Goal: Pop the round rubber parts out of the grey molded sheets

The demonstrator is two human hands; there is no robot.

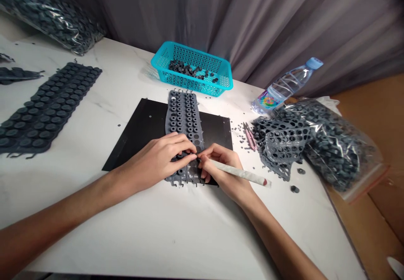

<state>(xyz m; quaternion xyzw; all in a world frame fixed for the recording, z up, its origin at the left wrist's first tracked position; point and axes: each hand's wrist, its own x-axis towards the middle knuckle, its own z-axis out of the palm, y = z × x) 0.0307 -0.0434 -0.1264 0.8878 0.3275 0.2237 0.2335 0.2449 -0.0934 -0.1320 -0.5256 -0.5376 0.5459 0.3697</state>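
Note:
A dark grey rubber sheet (184, 113) with rows of ring-shaped parts and several open holes lies on a black mat (139, 132). My left hand (158, 158) rests over its lower left part, thumb and forefinger pinched at something too small to make out. Beside it, my right hand (224, 168) is closed round a pale wrapped pen-like tool (241, 173), whose reddish end points right. The fingertips of both hands almost meet over the sheet, and the tool's working tip is hidden between them.
Behind the mat stands a turquoise basket (195, 87) holding small black parts. At right are pink snips (250, 137), perforated sheets (284, 143), a bottle (284, 87) and a bag of parts (337, 149). Another sheet (53, 103) and a filled bag (57, 14) lie left.

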